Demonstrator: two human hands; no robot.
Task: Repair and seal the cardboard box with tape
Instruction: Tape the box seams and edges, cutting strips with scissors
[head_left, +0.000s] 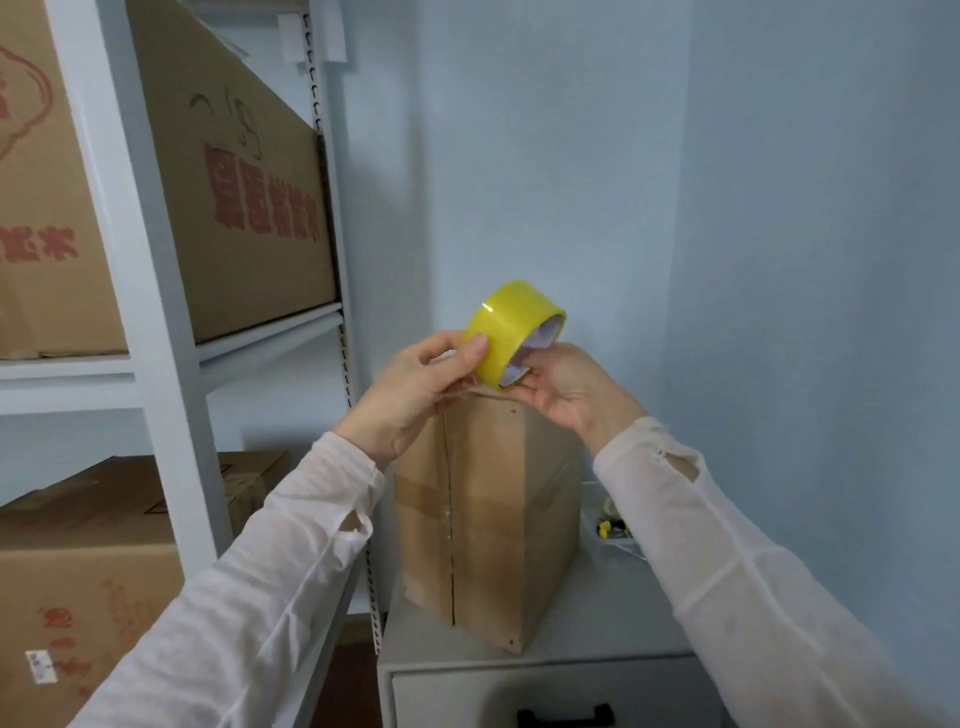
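Both hands hold a yellow roll of packing tape (511, 332) above a tall brown cardboard box (488, 519).

The left hand (415, 389) pinches the roll's outer face; the right hand (566, 389) hooks fingers inside its core. The box stands upright on a grey drawer cabinet (597, 639).

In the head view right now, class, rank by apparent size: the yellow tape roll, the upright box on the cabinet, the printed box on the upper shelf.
1. Printed box on the upper shelf
2. Upright box on the cabinet
3. Yellow tape roll

Apparent size only; their distances from the camera differ.
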